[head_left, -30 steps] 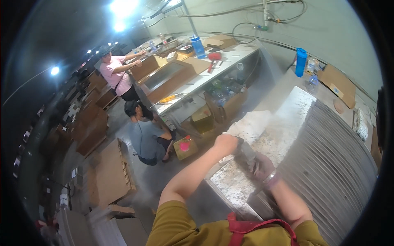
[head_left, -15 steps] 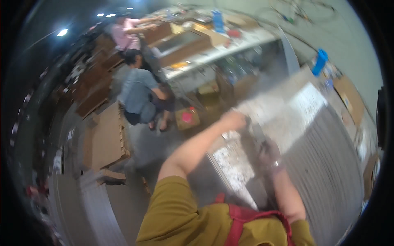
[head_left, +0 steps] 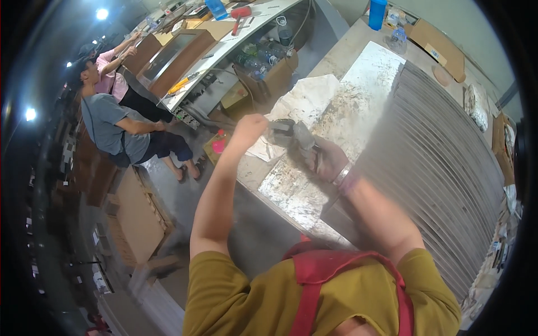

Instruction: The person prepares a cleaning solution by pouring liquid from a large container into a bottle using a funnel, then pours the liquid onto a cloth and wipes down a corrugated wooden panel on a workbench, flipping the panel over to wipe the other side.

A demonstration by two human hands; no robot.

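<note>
My right hand [head_left: 330,161] is wrapped round the body of a grey metal hand tool [head_left: 303,135], which has a dark rounded end [head_left: 282,130]; its exact kind is unclear. A bracelet circles that wrist. Just left of the tool's dark end, my left hand [head_left: 250,132] is closed with its fingers curled; whatever it grips, if anything, is hidden. Both hands are above a workbench with white, brown-stained sheets [head_left: 297,187] on it. Beside my right forearm lies a broad row of long, thin grey-brown strips [head_left: 434,168].
Two people, one in a grey shirt [head_left: 115,126], are at the left near another bench [head_left: 246,33] bearing wooden frames and a red-headed hammer [head_left: 241,12]. A blue bottle [head_left: 377,14] and cardboard [head_left: 437,47] line the far edge. A carton [head_left: 137,215] stands on the floor.
The view has shifted, bringing the workbench closer to the middle. My hands remain close together at the tool. The person in grey has risen from a low crouch.
</note>
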